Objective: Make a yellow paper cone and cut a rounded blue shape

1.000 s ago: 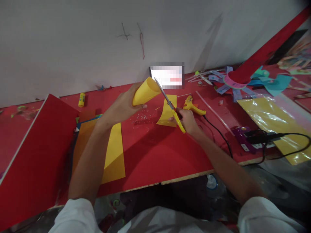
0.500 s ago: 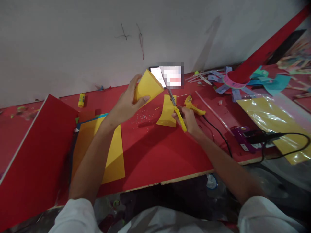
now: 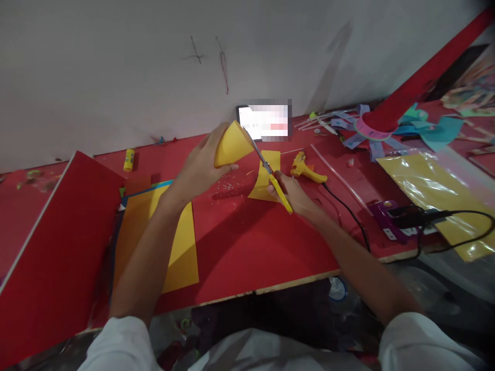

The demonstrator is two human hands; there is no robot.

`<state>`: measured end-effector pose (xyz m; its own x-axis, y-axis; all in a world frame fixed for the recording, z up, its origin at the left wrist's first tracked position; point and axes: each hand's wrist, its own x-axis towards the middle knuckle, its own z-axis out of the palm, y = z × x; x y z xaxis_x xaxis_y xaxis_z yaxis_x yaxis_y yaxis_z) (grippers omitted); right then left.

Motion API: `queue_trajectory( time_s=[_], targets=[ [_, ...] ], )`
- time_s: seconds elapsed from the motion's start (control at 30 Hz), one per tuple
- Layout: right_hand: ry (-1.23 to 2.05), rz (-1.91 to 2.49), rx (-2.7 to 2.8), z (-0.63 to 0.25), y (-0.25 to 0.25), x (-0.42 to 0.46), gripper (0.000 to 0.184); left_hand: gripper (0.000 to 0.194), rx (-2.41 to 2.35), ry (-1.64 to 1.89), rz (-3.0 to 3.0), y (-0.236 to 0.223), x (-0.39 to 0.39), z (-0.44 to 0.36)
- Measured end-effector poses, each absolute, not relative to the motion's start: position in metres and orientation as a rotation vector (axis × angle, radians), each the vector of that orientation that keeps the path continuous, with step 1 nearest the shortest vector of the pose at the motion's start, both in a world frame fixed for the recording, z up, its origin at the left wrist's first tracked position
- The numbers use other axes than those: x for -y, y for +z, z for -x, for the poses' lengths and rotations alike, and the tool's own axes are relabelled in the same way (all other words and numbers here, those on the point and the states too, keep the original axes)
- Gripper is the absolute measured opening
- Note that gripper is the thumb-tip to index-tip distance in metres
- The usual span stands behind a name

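My left hand is wrapped round a rolled yellow paper cone, held above the red table with its wide end facing right. My right hand grips yellow-handled scissors, whose blades point up and left and meet the cone's wide rim. Under the scissors a cut piece of yellow paper lies flat on the table. Tiny paper scraps are scattered below the cone.
A yellow glue gun with a black cord lies right of my hand. Phone leans on the wall. Yellow and orange sheets lie left, beside a red board. Glue stick, yellow plastic-wrapped sheet, paper shapes at far right.
The cone has tilted and come down a little in my left hand. The scissors have swung from pointing steeply up back to a slant, their blades now at the cone's rim.
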<state>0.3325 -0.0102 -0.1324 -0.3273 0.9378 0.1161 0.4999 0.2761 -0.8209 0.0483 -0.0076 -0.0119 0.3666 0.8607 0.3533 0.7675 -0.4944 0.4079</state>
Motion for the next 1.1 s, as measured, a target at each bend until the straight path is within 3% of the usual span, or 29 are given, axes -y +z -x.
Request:
queue_trajectory(
  time_s=[0.2, 0.83, 1.1],
  targets=[
    [0.867, 1.313, 2.010, -0.336, -0.128, 0.007, 0.035, 0.098, -1.432, 0.717, -2.408, -0.005, 0.009, -0.041],
    [0.715, 1.350, 1.977, -0.332, -0.119, 0.009, 0.057, 0.093, -1.389, 0.696, -2.393, -0.004, 0.009, -0.041],
    [0.833, 1.314, 2.003, -0.335, -0.127, 0.008, 0.039, 0.091, -1.435, 0.698, -2.413, -0.004, 0.009, -0.041]
  ],
)
